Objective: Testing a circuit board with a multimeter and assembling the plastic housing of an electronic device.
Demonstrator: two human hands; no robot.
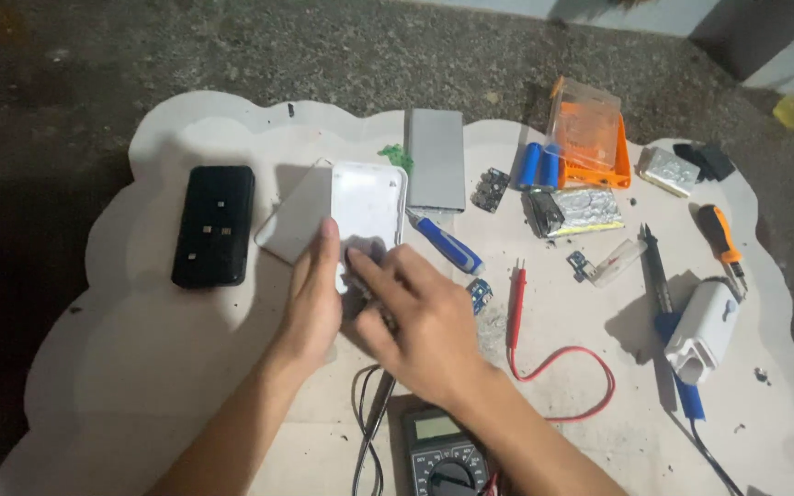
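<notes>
White mat: casing under hands

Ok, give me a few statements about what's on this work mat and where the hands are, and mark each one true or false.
1. Both hands meet at the white plastic case. True: the left hand lies along its left side and the right hand reaches its lower edge.
2. The black power bank lies right of the white case. False: it lies to the left.
3. The red probe lies on the mat, held by no hand. True.
4. The multimeter sits at the far edge of the mat. False: it is at the near edge, below the right hand.
5. Two blue cylindrical cells lie beside the orange box. True.
</notes>
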